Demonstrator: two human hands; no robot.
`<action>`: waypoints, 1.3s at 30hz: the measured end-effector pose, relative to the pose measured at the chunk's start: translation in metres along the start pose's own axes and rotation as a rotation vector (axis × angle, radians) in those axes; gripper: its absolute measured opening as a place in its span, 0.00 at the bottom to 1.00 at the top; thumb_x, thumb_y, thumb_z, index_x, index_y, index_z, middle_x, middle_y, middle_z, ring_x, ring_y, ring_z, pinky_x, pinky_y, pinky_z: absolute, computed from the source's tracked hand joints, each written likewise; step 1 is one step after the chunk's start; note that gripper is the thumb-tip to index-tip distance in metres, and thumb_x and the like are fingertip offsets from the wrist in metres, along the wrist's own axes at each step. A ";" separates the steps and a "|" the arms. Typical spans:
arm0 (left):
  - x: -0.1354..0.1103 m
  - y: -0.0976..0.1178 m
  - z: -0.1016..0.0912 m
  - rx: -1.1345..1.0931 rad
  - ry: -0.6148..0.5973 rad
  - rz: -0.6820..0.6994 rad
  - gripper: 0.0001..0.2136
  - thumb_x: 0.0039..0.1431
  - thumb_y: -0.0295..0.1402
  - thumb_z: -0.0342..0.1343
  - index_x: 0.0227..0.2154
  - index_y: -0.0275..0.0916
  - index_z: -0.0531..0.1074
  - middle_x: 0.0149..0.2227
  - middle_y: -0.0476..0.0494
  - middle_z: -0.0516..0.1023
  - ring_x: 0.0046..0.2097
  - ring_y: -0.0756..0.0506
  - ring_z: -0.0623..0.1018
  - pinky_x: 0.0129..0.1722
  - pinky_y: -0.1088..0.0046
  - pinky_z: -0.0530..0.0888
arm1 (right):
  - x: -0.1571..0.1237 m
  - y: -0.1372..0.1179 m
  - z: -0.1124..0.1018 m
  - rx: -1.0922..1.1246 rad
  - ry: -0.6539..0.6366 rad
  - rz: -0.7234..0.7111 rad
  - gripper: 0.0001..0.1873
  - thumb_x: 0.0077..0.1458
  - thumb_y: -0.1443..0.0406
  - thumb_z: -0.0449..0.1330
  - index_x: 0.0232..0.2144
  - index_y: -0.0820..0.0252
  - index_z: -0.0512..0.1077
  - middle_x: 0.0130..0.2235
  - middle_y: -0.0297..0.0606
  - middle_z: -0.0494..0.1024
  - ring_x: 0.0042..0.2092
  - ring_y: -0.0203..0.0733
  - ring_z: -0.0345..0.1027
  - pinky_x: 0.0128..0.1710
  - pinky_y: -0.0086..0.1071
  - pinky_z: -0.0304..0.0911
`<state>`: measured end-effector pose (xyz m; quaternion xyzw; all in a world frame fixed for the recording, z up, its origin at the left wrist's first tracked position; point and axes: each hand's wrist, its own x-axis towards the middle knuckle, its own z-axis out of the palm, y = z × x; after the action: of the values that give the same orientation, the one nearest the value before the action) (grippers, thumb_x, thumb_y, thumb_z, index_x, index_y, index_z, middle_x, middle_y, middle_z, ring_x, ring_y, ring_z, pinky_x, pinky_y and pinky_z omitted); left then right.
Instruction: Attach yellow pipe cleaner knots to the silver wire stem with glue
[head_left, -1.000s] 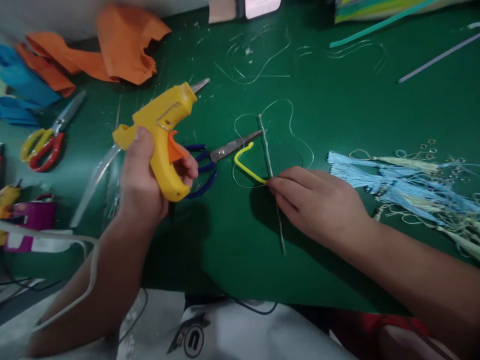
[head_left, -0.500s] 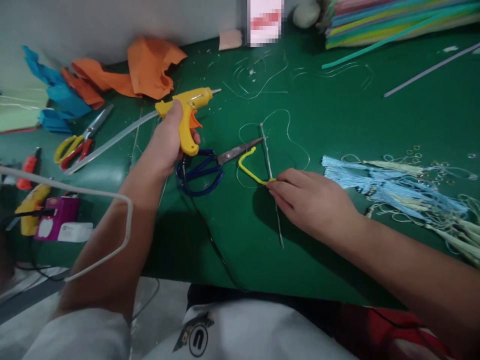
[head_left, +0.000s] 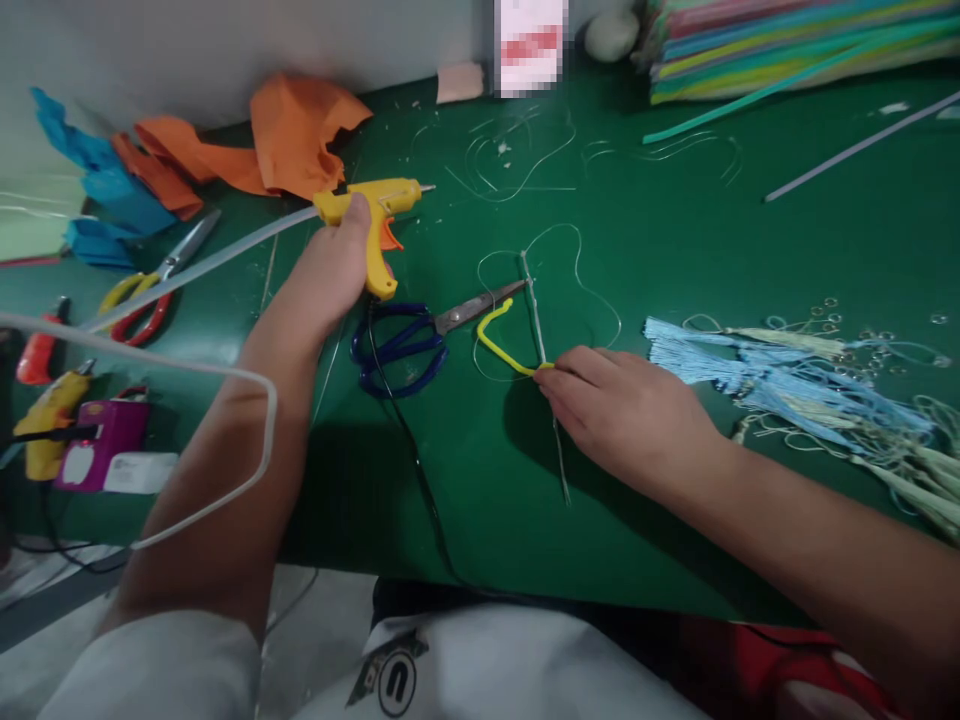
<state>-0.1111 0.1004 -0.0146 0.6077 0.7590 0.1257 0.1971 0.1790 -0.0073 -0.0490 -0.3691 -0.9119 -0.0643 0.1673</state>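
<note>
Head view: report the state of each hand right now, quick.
Left hand: closed, holding the yellow glue gun.
Right hand: closed, fingertips pinched on the bent yellow stem and the thin pale stem.

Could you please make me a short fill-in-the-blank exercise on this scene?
1. The left grip holds a yellow ____.
2. The bent stem at the right grip is coloured ____.
3. The scissors lying between the two grips have ____ handles.
4. The tassels lie on a table coloured ____.

Missing words: glue gun; yellow; blue; green.
</note>
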 end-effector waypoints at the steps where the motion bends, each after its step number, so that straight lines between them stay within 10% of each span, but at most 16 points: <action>1: -0.001 0.003 -0.001 -0.013 0.009 -0.027 0.36 0.69 0.54 0.26 0.39 0.31 0.73 0.32 0.39 0.77 0.34 0.46 0.73 0.40 0.66 0.69 | 0.000 0.000 0.000 0.005 0.004 0.000 0.10 0.62 0.71 0.56 0.36 0.65 0.79 0.32 0.39 0.78 0.30 0.40 0.66 0.29 0.35 0.55; 14: 0.006 0.017 -0.001 0.147 -0.152 -0.060 0.29 0.68 0.47 0.34 0.17 0.40 0.68 0.14 0.47 0.67 0.25 0.47 0.69 0.36 0.66 0.65 | -0.001 0.002 -0.001 0.069 -0.014 0.013 0.10 0.62 0.70 0.56 0.38 0.65 0.78 0.33 0.40 0.78 0.32 0.40 0.68 0.30 0.35 0.56; 19: -0.006 0.024 -0.007 0.234 -0.028 -0.052 0.24 0.63 0.49 0.46 0.16 0.42 0.65 0.14 0.51 0.57 0.27 0.46 0.66 0.35 0.65 0.61 | -0.001 0.003 -0.002 0.077 -0.055 0.025 0.11 0.63 0.70 0.55 0.38 0.63 0.78 0.34 0.40 0.79 0.32 0.41 0.68 0.30 0.35 0.56; 22: -0.039 0.043 -0.009 0.317 0.129 0.167 0.25 0.62 0.51 0.49 0.15 0.41 0.63 0.16 0.50 0.57 0.25 0.47 0.64 0.28 0.67 0.57 | -0.001 0.002 -0.003 0.074 -0.041 0.026 0.11 0.62 0.70 0.55 0.38 0.63 0.78 0.34 0.39 0.78 0.32 0.41 0.68 0.31 0.35 0.56; 28: -0.098 0.068 0.023 0.308 -0.212 0.527 0.18 0.58 0.42 0.56 0.15 0.40 0.68 0.16 0.50 0.68 0.20 0.49 0.66 0.21 0.71 0.56 | -0.001 0.001 -0.005 0.082 -0.041 0.060 0.10 0.62 0.69 0.56 0.39 0.63 0.79 0.34 0.39 0.78 0.32 0.41 0.67 0.31 0.36 0.54; 39: -0.091 0.052 0.062 0.255 -0.045 1.037 0.10 0.65 0.29 0.49 0.40 0.38 0.76 0.40 0.44 0.79 0.41 0.45 0.79 0.36 0.70 0.72 | 0.000 0.016 -0.006 0.080 -0.087 0.156 0.13 0.63 0.67 0.53 0.35 0.62 0.78 0.34 0.41 0.79 0.33 0.43 0.69 0.31 0.36 0.53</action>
<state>-0.0206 0.0205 -0.0344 0.9246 0.3641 0.1000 0.0499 0.1913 0.0029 -0.0434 -0.4346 -0.8886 0.0014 0.1465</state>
